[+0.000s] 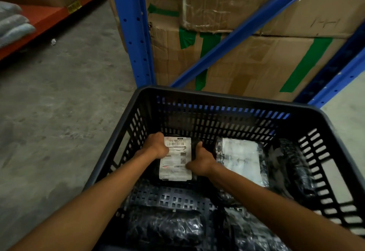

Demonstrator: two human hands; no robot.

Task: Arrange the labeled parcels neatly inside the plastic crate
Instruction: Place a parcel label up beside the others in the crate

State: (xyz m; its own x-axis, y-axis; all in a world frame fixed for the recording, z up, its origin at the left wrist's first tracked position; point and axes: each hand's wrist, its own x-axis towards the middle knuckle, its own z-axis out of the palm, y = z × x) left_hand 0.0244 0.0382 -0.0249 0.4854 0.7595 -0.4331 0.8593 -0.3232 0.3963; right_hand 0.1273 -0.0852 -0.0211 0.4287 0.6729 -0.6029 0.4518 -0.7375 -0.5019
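Note:
A black slotted plastic crate (197, 94) stands on the floor in front of me. Inside at the far left lies a dark parcel with a white shipping label (175, 160) facing up. My left hand (156, 145) grips its left edge and my right hand (201, 161) grips its right edge. To its right rests a second labeled parcel (243, 158), label up. A dark wrapped parcel (292, 167) leans against the crate's right wall. Two more dark wrapped parcels (166, 229) (250, 233) lie at the near end, partly hidden by my forearms.
Blue rack uprights (130, 25) and a diagonal brace (248, 25) stand just behind the crate, with large taped cardboard boxes (256, 59) stacked in the rack. Grey concrete floor (59, 112) spreads to the left. An orange shelf (49, 15) with boxes and folded cloth sits far left.

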